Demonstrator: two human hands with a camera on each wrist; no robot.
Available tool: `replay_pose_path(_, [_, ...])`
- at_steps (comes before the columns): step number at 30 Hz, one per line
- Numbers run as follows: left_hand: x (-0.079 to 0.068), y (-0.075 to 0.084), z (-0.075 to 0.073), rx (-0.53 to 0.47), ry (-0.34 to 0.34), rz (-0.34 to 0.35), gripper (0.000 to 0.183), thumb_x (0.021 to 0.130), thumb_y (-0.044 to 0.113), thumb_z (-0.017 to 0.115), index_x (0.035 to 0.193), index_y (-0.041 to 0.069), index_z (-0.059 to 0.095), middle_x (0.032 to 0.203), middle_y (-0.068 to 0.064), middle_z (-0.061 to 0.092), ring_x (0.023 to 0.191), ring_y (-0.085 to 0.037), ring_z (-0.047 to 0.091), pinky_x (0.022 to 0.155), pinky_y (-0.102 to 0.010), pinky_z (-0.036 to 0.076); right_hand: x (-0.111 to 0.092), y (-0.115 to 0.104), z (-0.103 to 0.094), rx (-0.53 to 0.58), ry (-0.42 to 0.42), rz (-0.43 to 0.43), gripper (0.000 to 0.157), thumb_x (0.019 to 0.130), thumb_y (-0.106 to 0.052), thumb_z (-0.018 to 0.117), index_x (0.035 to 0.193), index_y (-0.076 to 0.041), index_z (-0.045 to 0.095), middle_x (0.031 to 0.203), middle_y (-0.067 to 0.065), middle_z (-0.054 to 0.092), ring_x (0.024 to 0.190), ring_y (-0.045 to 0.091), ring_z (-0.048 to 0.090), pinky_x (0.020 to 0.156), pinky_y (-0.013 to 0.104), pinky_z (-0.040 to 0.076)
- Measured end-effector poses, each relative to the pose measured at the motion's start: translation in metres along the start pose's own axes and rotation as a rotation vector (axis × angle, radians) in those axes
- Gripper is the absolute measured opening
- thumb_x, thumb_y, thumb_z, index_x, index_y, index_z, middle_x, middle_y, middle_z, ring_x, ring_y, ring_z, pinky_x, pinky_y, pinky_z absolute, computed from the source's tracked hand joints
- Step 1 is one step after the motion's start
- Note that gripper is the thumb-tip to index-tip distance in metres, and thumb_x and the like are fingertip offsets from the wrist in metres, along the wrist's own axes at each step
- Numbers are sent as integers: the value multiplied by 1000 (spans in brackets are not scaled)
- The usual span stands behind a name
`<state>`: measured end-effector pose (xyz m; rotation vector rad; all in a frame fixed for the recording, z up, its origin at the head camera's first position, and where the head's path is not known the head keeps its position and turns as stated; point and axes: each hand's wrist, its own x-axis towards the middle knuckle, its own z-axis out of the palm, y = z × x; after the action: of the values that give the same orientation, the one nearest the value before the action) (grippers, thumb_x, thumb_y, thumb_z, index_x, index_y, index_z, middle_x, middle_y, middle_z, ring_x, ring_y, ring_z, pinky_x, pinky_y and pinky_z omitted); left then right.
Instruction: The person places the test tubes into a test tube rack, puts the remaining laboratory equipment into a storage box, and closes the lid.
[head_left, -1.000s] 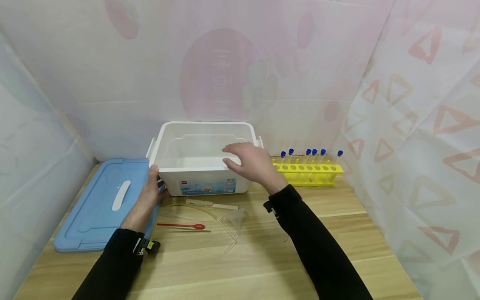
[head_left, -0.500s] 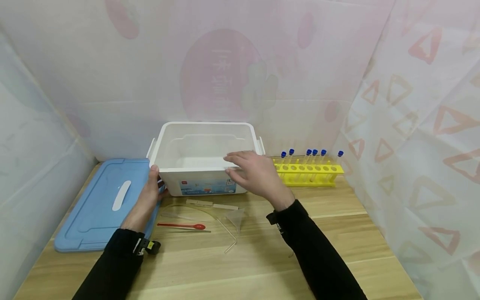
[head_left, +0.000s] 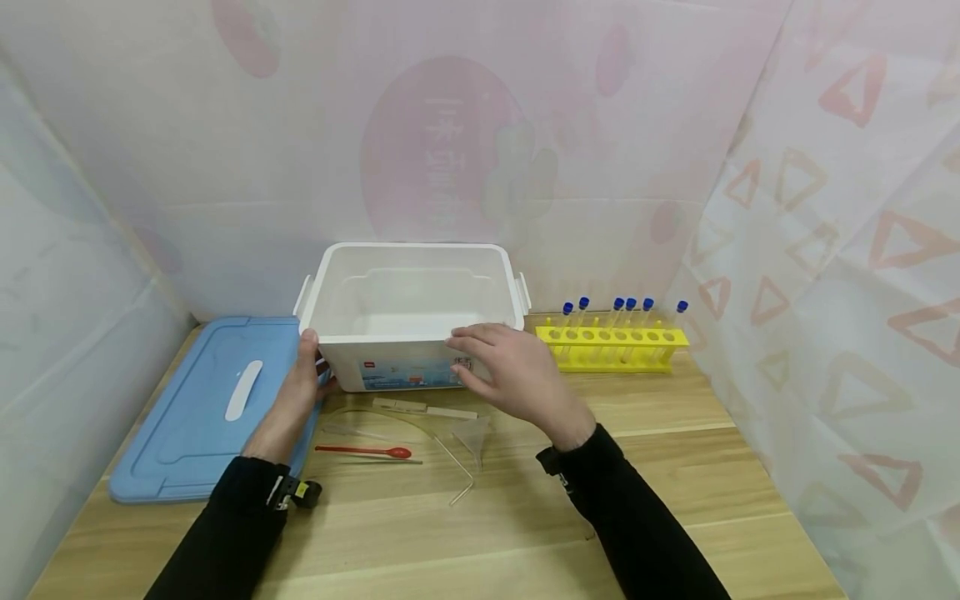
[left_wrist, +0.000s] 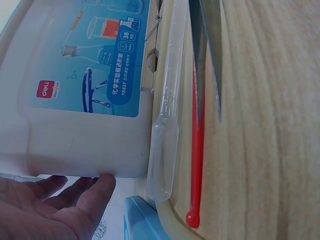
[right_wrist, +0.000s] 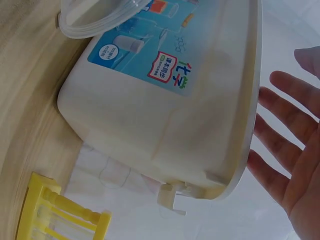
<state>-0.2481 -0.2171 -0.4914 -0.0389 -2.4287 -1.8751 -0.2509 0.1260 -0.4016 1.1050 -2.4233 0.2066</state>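
A white plastic box [head_left: 337,360] with a blue picture label stands at the back, open at the top, its visible inside bare. My left hand [head_left: 296,383] lies against its left front corner; in the left wrist view its fingertips [left_wrist: 106,184] touch the side wall. Over the box's right front hovers my right hand [head_left: 517,375], fingers spread and slightly bent, holding nothing. In the right wrist view these fingers [right_wrist: 292,117] overlap the white rim. Before the box lie a wooden holder [head_left: 401,406], a clear funnel [head_left: 471,435] and a red spoon [head_left: 397,452].
The blue lid [head_left: 187,417] lies at left. A yellow rack [head_left: 611,360] with several blue-capped test tubes stands at right. Also on the wooden table are a bent clear tube [head_left: 459,467], metal tweezers [left_wrist: 199,60] and a plastic dropper [left_wrist: 167,137]. Patterned cloth walls surround the table.
My right hand has drawn back from above the box's opening, toward me and slightly right, uncovering more of the right rim. My left hand and the box have stayed in place.
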Motion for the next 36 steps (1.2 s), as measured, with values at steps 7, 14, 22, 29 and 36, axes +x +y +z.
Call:
replay_pose_path(7, [0,0,0,7,-5,-1,74,106,65,11,169,26,7,168,-26,16,150,-50,23,113,-72,28,-6,-6,0,-10,37,-45,40,101,-44,63,135,-23,70,137,-6,66,128,13,59,95,31,56])
replay_pose_path(14, [-1,1,0,17,-7,-2,74,106,65,10,169,26,7,168,-26,16,150,-49,23,114,-71,28,-11,-12,-1,14,41,-101,37,100,-40,65,132,-21,72,136,-4,67,130,13,58,105,31,49])
replay_pose_path(22, [0,-1,0,19,1,-2,76,107,64,10,169,22,6,168,-26,17,151,-49,22,115,-70,28,-16,-15,3,62,-77,-131,33,100,-38,66,129,-24,72,134,-8,67,123,9,61,96,27,54])
replay_pose_path(29, [-1,-2,0,21,2,3,75,107,64,10,169,22,7,167,-27,17,151,-50,22,115,-70,27,-19,-17,7,96,-295,-59,33,100,-40,66,130,-26,72,129,-10,70,113,7,66,84,26,58])
replay_pose_path(36, [-1,1,0,15,-5,-6,74,106,66,10,169,27,5,168,-26,15,151,-49,21,114,-71,28,-23,-14,15,163,-452,-15,33,100,-45,67,127,-27,74,122,-12,73,107,6,68,83,28,58])
